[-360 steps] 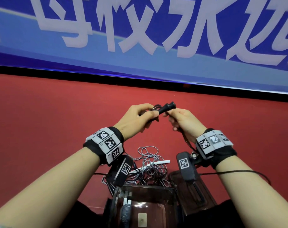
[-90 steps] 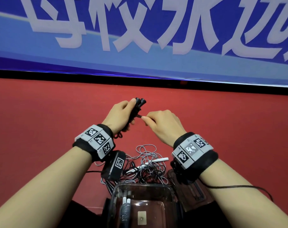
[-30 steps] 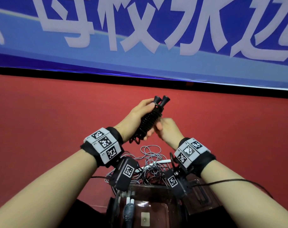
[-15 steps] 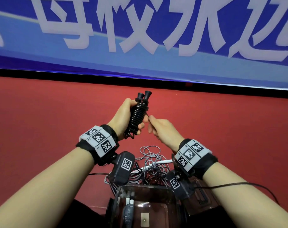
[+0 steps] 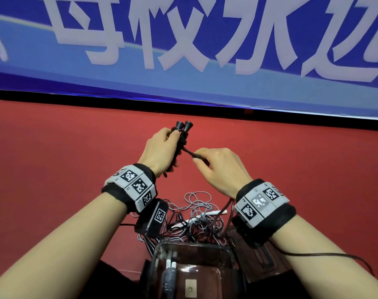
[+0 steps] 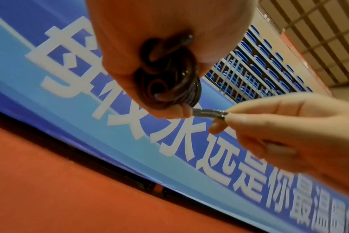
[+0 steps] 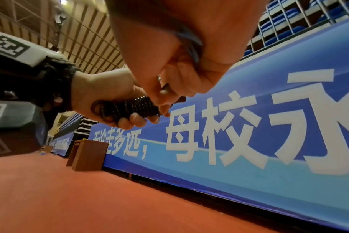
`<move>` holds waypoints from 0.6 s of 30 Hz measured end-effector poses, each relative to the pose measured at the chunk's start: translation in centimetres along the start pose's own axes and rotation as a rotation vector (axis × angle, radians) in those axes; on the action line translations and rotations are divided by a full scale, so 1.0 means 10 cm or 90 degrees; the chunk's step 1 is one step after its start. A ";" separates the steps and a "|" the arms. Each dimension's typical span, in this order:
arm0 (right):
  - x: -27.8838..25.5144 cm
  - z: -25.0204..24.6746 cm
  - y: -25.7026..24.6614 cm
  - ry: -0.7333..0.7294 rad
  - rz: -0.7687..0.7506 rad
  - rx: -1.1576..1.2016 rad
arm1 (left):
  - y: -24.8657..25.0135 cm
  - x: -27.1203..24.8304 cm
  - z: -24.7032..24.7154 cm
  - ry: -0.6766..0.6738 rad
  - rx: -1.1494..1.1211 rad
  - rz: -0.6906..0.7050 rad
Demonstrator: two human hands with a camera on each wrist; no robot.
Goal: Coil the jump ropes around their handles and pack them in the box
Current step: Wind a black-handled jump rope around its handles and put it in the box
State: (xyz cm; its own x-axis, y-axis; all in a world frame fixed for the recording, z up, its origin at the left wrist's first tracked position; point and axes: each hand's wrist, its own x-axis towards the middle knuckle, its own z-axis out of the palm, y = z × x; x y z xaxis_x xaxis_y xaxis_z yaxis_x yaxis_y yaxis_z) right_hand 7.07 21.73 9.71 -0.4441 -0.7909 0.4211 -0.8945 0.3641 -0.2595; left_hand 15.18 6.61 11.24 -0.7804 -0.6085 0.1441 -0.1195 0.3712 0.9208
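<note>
- On the red floor (image 5: 54,169), near edge: loose grey ropes (image 5: 196,212), clear box (image 5: 229,255); blue banner (image 5: 205,93) along far edge.
- Left hand (image 5: 160,152) grips coiled black jump rope (image 5: 180,143); right hand (image 5: 220,167) pinches its free end.
- Right wrist view alone: wooden stand (image 7: 88,155), blue seats (image 7: 289,23).

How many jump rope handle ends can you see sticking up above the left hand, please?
2: the black handle ends stand side by side just above the left hand, which grips the coiled bundle; the right hand pinches the rope's loose end.
</note>
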 end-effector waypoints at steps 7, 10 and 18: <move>0.02 -0.11 -0.01 -0.029 -0.024 -0.049 | -0.11 0.03 -0.02 -0.058 0.280 0.145; 0.03 -0.19 -0.02 -0.021 -0.094 -0.144 | -0.14 0.02 0.01 -0.112 0.344 0.147; 0.06 -0.41 0.02 -0.031 -0.162 -0.184 | 0.03 -0.21 0.05 -0.309 0.257 0.103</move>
State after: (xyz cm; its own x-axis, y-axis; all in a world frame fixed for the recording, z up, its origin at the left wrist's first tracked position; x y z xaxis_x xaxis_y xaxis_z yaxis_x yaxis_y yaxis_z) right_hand 6.43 23.33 13.52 -0.2098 -0.8935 0.3971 -0.9566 0.2716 0.1056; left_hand 16.44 8.33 11.02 -0.9851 -0.1720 0.0020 -0.1250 0.7237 0.6787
